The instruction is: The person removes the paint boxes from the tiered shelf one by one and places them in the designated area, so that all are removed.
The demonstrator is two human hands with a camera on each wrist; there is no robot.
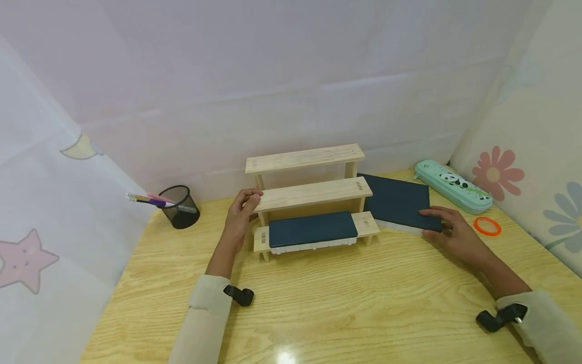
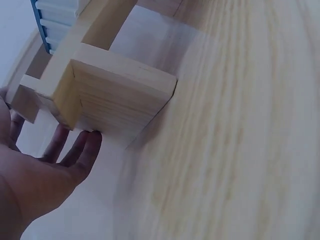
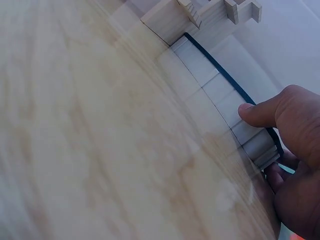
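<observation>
A pale wooden three-tier rack (image 1: 313, 194) stands at the back of the table. My left hand (image 1: 237, 215) grips the left end of its middle tier, thumb on top; in the left wrist view the fingers curl by the wooden end (image 2: 107, 97). On the lowest tier lies a dark blue-topped box (image 1: 313, 228) with white sides. A second dark blue-topped flat box (image 1: 397, 199) lies on the table against the rack's right side. Its near right corner is pinched by my right hand (image 1: 454, 237), the thumb on the white side (image 3: 215, 90) in the right wrist view.
Left of the rack, a black mesh pen cup (image 1: 184, 215) leans with several pens in it. A mint panda pencil case (image 1: 454, 187) and an orange ring (image 1: 487, 226) lie at the right. Printed cloth walls (image 1: 291, 91) border the wooden table (image 1: 318, 303).
</observation>
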